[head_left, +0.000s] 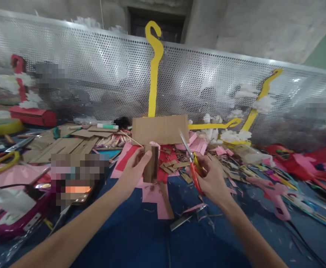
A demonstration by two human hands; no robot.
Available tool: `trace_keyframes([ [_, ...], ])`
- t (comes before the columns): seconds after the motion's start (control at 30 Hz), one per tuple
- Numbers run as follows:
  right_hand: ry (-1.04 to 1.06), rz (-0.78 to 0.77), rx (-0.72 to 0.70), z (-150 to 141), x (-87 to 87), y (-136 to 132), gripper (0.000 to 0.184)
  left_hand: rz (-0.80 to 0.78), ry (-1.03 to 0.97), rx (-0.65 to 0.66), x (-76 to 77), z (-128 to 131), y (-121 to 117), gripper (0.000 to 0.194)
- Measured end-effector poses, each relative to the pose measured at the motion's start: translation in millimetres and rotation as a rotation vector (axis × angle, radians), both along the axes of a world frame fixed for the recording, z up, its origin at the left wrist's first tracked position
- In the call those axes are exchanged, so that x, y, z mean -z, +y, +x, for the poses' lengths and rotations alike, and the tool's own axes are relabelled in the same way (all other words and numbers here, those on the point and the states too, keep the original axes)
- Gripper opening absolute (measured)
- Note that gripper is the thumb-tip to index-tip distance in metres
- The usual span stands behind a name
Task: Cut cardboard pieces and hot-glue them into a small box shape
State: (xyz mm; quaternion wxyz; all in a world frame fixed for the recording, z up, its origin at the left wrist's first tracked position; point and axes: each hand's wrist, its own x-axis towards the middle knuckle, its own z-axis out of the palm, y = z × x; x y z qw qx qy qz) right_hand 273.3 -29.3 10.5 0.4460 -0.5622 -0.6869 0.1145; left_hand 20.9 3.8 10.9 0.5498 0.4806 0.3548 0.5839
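Jutting from left grip [132, 168]: cardboard piece [152, 168]

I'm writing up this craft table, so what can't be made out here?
Head view:
Some fingertips of the left hand: behind the folded cardboard.
Handles of the scissors: partly covered by the right hand.
Foot of the yellow hook: behind the cardboard panel.
Purple object: cut off by the left edge.
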Motion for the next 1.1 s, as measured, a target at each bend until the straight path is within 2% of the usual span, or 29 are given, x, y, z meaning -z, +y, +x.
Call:
trace_keyframes([
  [0.1,-0.191,0.128,0.093,-8,-2.7,-8,0.044,0.002,0.053,0.031,-1.2,-1,-3,0.043],
  [0.17,-0.28,0.171,0.116,-11,-3.5,-11,0.045,0.0,0.101,0.077,-3.7,-2,-6,0.039],
  [0.3,-0.378,0.263,0.1,-14,-6.8,-15,0.041,-0.025,0.151,0.203,-7.9,-1,-11,0.039],
  [0.47,-0.471,0.311,0.13,-15,-8.2,-15,0.046,-0.017,0.132,0.258,-8.7,0,-13,0.047],
  [0.6,-0.494,0.314,0.151,-16,-6.1,-14,0.046,0.005,0.146,0.307,-7.4,-2,-14,0.052],
  [0.87,-0.452,0.267,0.128,-17,-5.2,-16,0.043,-0.003,0.172,0.35,-2.5,-2,-11,0.049],
  [1.1,-0.454,0.288,0.17,-18,-4.8,-16,0.04,0.054,0.199,0.359,-3.9,-2,-12,0.043],
])
